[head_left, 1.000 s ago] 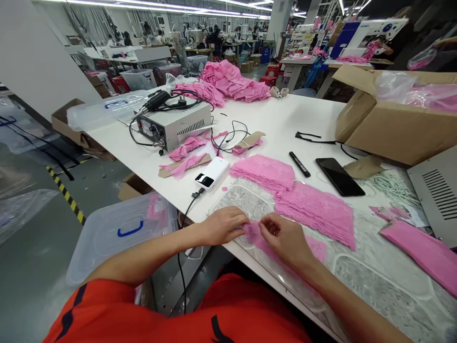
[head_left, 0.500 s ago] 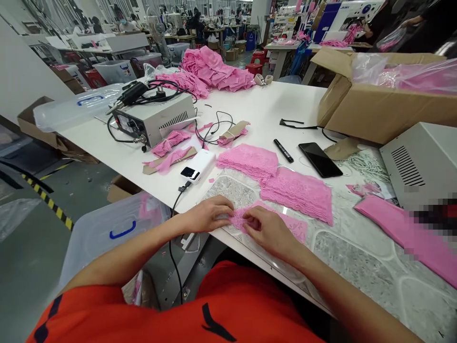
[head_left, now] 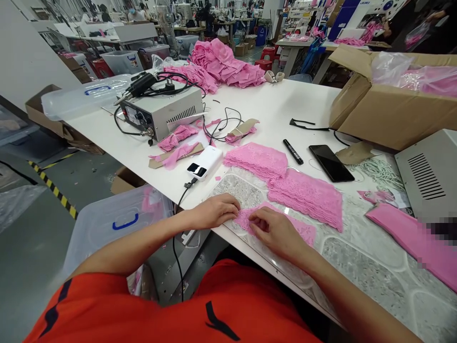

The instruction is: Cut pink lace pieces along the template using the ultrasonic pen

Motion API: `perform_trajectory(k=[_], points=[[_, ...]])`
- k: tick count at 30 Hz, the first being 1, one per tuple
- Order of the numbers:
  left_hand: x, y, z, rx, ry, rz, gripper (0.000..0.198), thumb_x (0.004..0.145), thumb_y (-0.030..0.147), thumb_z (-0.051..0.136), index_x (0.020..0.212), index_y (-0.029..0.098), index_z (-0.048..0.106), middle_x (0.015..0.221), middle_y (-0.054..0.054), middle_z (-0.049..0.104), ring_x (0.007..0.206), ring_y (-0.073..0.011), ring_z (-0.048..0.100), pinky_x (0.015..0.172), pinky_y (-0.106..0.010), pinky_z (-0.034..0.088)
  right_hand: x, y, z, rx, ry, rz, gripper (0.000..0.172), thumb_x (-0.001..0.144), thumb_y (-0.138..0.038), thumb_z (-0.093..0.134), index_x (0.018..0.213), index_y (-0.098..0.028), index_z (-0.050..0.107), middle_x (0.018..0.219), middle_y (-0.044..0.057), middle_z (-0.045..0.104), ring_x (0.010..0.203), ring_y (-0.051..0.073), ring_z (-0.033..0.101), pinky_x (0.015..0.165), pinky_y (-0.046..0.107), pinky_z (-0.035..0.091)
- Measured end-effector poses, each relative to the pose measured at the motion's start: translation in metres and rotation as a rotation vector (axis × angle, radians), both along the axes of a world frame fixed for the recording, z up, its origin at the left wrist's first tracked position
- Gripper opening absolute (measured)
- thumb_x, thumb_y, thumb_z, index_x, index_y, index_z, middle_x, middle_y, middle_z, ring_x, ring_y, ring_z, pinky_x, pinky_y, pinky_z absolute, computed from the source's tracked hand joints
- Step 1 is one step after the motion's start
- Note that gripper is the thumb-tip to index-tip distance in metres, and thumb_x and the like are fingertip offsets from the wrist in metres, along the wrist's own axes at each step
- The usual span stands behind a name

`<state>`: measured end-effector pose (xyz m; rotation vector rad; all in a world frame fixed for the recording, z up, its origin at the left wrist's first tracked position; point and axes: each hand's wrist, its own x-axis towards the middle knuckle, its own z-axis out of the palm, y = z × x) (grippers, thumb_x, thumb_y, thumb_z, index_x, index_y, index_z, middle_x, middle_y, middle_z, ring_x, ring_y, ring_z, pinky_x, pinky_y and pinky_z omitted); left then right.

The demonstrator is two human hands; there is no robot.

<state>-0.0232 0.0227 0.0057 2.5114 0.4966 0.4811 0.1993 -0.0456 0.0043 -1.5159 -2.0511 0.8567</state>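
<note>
A pink lace piece (head_left: 302, 229) lies flat on the table's front edge, over a grey stone-patterned sheet. My left hand (head_left: 218, 211) is at its left end, fingers bent together on the lace edge. Just to the right, my right hand (head_left: 276, 229) has curled fingers, with thumb and forefinger pinching at the same lace; the exact grip is partly hidden. A short stretch of lace shows between both hands. Behind them lie two overlapping stacks of pink lace pieces, the left stack (head_left: 255, 159) and the right stack (head_left: 306, 194).
A white power bank (head_left: 210, 159) with a cable stands left of the stacks. Farther back are a grey control box (head_left: 174, 109) and a pink fabric heap (head_left: 224, 64). To the right lie a marker (head_left: 293, 151), a phone (head_left: 330, 163) and an open carton (head_left: 396, 112).
The whole view has shifted slightly, so things appear a little farther right. Both hands stay at the lace piece, with only small finger movement.
</note>
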Motion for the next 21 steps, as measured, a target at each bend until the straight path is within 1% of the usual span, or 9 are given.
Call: perform_trajectory(k=[5, 10, 14, 17, 21], points=[[-0.002, 0.000, 0.004, 0.013, 0.018, -0.061, 0.015, 0.097, 0.023, 0.053, 0.092, 0.016, 0.066, 0.108, -0.011, 0.066, 0.105, -0.0198, 0.059, 0.094, -0.032, 0.048, 0.000, 0.000, 0.003, -0.001, -0.039, 0.016, 0.013, 0.081, -0.019, 0.055, 0.086, -0.021, 0.067, 0.085, 0.002, 0.066, 0.067, 0.012, 0.059, 0.064, 0.026, 0.048], [0.000, -0.003, 0.005, 0.051, 0.047, -0.073, 0.021, 0.099, 0.020, 0.046, 0.088, 0.015, 0.064, 0.105, -0.014, 0.065, 0.102, -0.0223, 0.059, 0.095, -0.037, 0.046, 0.001, 0.000, 0.002, -0.017, -0.038, 0.017, 0.014, 0.082, -0.021, 0.054, 0.089, -0.021, 0.067, 0.085, 0.003, 0.066, 0.068, 0.013, 0.060, 0.063, 0.027, 0.048], [0.002, -0.002, 0.003, 0.039, 0.047, -0.051, 0.023, 0.099, 0.019, 0.042, 0.089, 0.015, 0.062, 0.104, -0.013, 0.065, 0.099, -0.0212, 0.058, 0.092, -0.036, 0.047, 0.002, 0.001, 0.002, -0.017, -0.039, 0.022, 0.015, 0.083, -0.022, 0.054, 0.087, -0.020, 0.068, 0.086, 0.003, 0.067, 0.067, 0.013, 0.060, 0.063, 0.027, 0.048], [0.002, -0.001, 0.003, 0.012, 0.036, -0.031, 0.023, 0.099, 0.020, 0.043, 0.089, 0.015, 0.062, 0.104, -0.012, 0.066, 0.098, -0.0200, 0.059, 0.091, -0.033, 0.048, 0.000, 0.000, 0.006, 0.017, -0.058, 0.037, 0.016, 0.084, -0.024, 0.053, 0.088, -0.021, 0.068, 0.084, 0.003, 0.068, 0.067, 0.013, 0.061, 0.062, 0.026, 0.048], [0.002, 0.000, 0.005, -0.019, 0.022, -0.023, 0.020, 0.099, 0.020, 0.045, 0.091, 0.015, 0.063, 0.104, -0.012, 0.066, 0.099, -0.0196, 0.060, 0.091, -0.031, 0.048, -0.013, 0.001, 0.009, 0.125, -0.150, 0.044, 0.018, 0.085, -0.032, 0.059, 0.096, -0.022, 0.068, 0.087, 0.004, 0.070, 0.071, 0.015, 0.063, 0.064, 0.027, 0.046]])
